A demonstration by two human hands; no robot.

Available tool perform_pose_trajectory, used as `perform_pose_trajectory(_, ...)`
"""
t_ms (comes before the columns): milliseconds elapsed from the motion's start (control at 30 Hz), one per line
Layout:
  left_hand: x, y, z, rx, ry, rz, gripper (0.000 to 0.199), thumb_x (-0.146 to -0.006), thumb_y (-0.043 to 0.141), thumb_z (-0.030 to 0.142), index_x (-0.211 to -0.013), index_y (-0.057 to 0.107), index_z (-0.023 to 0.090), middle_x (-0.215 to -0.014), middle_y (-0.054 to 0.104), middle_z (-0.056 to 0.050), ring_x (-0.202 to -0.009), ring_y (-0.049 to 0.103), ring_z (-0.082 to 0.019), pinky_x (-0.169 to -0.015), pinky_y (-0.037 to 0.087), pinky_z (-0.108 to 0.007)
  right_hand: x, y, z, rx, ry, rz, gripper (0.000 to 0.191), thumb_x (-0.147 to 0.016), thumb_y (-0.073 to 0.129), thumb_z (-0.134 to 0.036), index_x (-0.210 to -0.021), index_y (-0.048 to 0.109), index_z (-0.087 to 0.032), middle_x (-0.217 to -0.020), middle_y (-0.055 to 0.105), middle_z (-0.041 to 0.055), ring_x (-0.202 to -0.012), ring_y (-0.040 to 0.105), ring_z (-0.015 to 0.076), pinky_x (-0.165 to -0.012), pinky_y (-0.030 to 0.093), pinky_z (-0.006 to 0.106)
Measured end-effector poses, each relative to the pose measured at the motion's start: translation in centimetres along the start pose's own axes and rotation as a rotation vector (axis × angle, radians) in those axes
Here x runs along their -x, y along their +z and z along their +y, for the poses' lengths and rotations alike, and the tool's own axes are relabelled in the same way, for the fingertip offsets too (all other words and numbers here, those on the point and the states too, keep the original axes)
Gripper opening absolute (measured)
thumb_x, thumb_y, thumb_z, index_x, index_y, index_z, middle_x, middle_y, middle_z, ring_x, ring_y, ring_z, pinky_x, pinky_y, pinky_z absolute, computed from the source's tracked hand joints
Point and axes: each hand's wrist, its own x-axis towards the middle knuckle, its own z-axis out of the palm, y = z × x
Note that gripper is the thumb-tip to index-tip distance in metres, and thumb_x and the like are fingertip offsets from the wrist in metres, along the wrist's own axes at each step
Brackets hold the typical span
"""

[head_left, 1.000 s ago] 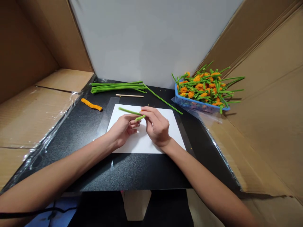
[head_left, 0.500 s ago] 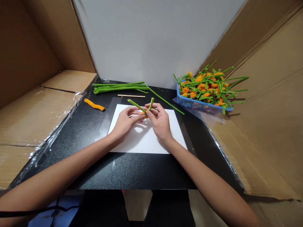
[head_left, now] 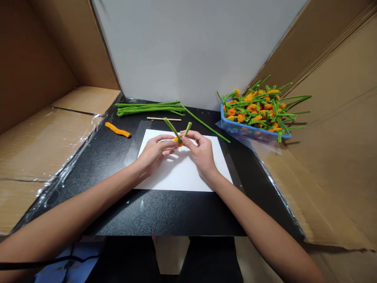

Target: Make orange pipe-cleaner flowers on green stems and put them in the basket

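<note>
Over the white sheet [head_left: 182, 173], my left hand [head_left: 156, 153] and my right hand [head_left: 200, 151] meet at a small orange fuzzy piece [head_left: 179, 144]. Two green fuzzy stems [head_left: 173, 129] rise from it in a V. My left fingers pinch the orange piece from the left. My right thumb and fingers close on it where the stems come together; their tips partly hide it. A bundle of green stems [head_left: 147, 109] and a thin wooden stick [head_left: 163, 119] lie behind my hands. To the left rests an orange coiled piece [head_left: 118, 130].
A blue basket [head_left: 253, 133] full of orange pieces with green stems stands at the back right, on a clear plastic bag. One long green stem [head_left: 206, 124] lies slanted towards it. Cardboard walls [head_left: 332, 129] flank the black table [head_left: 165, 212].
The left green stem has swung more upright, and the orange piece has shifted slightly left. My left hand has turned a little. Both hands still hold on.
</note>
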Motion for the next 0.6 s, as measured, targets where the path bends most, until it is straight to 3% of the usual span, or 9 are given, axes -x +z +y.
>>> perform_pose_trajectory(167, 0.2, 0.3, -0.2, 0.025, 0.094, -0.009, 0.023, -0.059, 0.086, 0.014, -0.077, 0.071, 0.012, -0.080, 0.073, -0.004, -0.083, 0.069, -0.016, -0.089, 0.054, -0.033, 0.3, 0.2, -0.6, 0.156, -0.082, 0.086, 0.012, -0.082, 0.073, -0.032, -0.081, 0.071, -0.020, -0.094, 0.067, 0.0037, -0.080, 0.061, 0.0158, -0.062, 0.045, 0.027)
perform_pose_trajectory(333, 0.5, 0.7, -0.5, 0.004, 0.172, 0.000, 0.023, -0.058, 0.084, 0.015, -0.078, 0.071, 0.014, -0.083, 0.071, -0.003, -0.082, 0.066, -0.016, -0.089, 0.055, -0.035, 0.5, 0.4, -1.0, 0.208, -0.069, 0.083, 0.019, -0.087, 0.066, -0.034, -0.075, 0.065, -0.019, -0.075, 0.064, 0.0009, -0.071, 0.059, 0.0150, -0.062, 0.044, 0.028)
perform_pose_trajectory(600, 0.7, 0.9, -1.0, 0.017, 0.218, 0.072, 0.025, -0.056, 0.086, 0.018, -0.073, 0.067, 0.015, -0.081, 0.067, -0.001, -0.080, 0.064, -0.015, -0.088, 0.055, -0.036, 0.6, 0.3, -1.3, 0.426, -0.174, 0.016, 0.021, -0.088, 0.064, -0.027, -0.069, 0.058, -0.021, -0.069, 0.061, -0.0008, -0.063, 0.054, 0.0135, -0.059, 0.043, 0.027)
